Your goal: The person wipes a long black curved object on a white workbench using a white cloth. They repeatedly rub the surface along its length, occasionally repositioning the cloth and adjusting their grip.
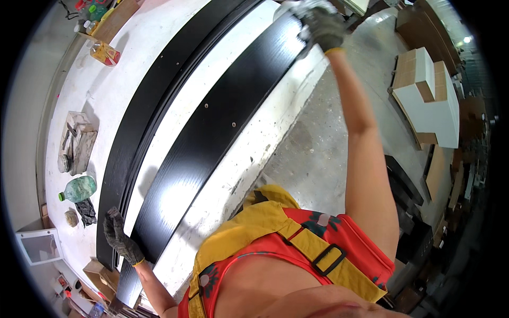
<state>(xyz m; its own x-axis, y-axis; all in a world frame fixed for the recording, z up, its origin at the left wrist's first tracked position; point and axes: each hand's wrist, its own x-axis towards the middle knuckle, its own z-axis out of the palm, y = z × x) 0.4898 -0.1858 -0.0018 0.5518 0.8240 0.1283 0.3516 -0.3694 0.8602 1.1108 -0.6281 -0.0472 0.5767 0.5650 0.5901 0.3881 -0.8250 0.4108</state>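
A long black wood-grained board (204, 124) with a few small round holes lies across the white worktable. My left hand (122, 238), in a dark grey knit glove, is at the near left end of this board, its fingers stretched toward the neighbouring black boards. My right hand (324, 31), gloved the same way, reaches to the board's far end and presses a pale, crumpled cloth (305, 9) against it. Motion smears the cloth and part of that hand. A stack of similar black boards (143, 100) runs alongside, farther left.
On the white table (79, 106) stand an orange drink bottle (104, 53), a green-tinted bottle (78, 188) and a pale block (82, 143) with tools on it. Beyond the table's right edge, white and brown panels (427, 98) stand stacked on the grey floor (313, 153).
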